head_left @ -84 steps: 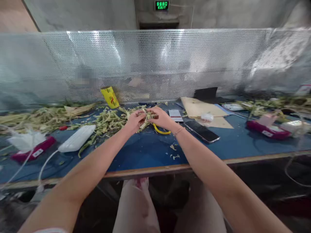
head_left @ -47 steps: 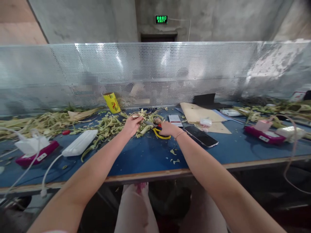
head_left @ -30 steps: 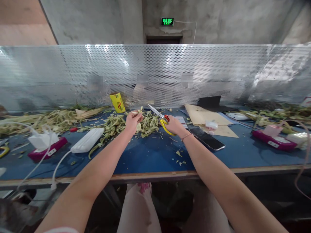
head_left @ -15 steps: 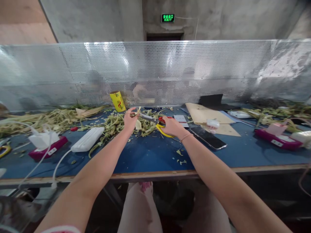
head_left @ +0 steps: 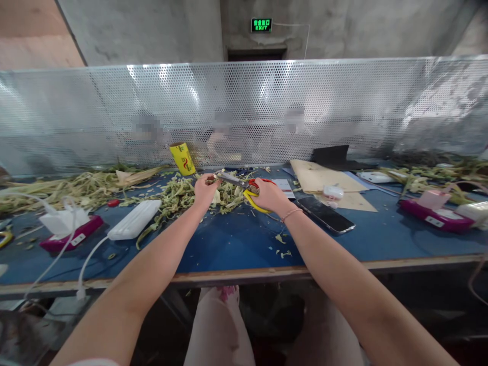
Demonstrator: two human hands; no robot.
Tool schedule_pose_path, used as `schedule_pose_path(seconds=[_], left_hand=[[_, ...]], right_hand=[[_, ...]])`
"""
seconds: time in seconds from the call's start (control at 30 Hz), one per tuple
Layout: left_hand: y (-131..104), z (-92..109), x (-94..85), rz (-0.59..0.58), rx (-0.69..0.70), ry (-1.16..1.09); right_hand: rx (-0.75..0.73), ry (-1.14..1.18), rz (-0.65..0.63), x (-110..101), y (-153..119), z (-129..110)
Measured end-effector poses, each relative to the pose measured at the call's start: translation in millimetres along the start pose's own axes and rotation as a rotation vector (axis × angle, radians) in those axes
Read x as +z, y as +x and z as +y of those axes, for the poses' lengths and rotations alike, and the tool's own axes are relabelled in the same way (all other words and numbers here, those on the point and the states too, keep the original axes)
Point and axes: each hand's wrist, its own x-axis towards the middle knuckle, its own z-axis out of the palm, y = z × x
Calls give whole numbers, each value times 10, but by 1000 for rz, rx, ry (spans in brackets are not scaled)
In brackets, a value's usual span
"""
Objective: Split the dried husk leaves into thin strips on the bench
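My right hand [head_left: 267, 194] is closed round the red and yellow handles of a pair of scissors [head_left: 252, 199]. Their blades point left, toward the fingertips of my left hand [head_left: 206, 188]. Those fingers are pinched together at the blade tips, over a pile of dried greenish plant pieces [head_left: 177, 198]; what lies between them is too small to make out. Small scraps [head_left: 284, 253] lie on the blue tabletop [head_left: 236, 244] near its front edge.
A white power bank [head_left: 135, 219], a purple power strip [head_left: 72, 234] and a yellow can [head_left: 182, 158] are on the left. To the right are a black phone [head_left: 326, 215], brown paper [head_left: 324, 178] and another purple strip [head_left: 434, 216]. A perforated metal screen [head_left: 244, 96] stands behind.
The view has shifted slightly. The scissor handles look wider apart, and the light piece that stuck up by my left fingertips no longer shows clearly.
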Motion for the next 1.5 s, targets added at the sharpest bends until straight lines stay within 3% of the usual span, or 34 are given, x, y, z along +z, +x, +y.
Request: schedule_pose_path(seconds=[0.2, 0.47, 0.8, 1.2, 1.5], left_hand=[[-8, 13, -7, 23, -1, 104], [-10, 24, 4, 18, -14, 84], [20, -69, 17, 9, -5, 132], [12, -75, 35, 26, -66, 83], [-27, -6, 40, 33, -134, -95]], right_hand=[[8, 28, -25, -18, -4, -9], [-6, 63, -28, -11, 10, 4], [16, 54, -36, -31, 30, 8], [103, -11, -76, -93, 10, 2], [107, 8, -73, -58, 18, 7]])
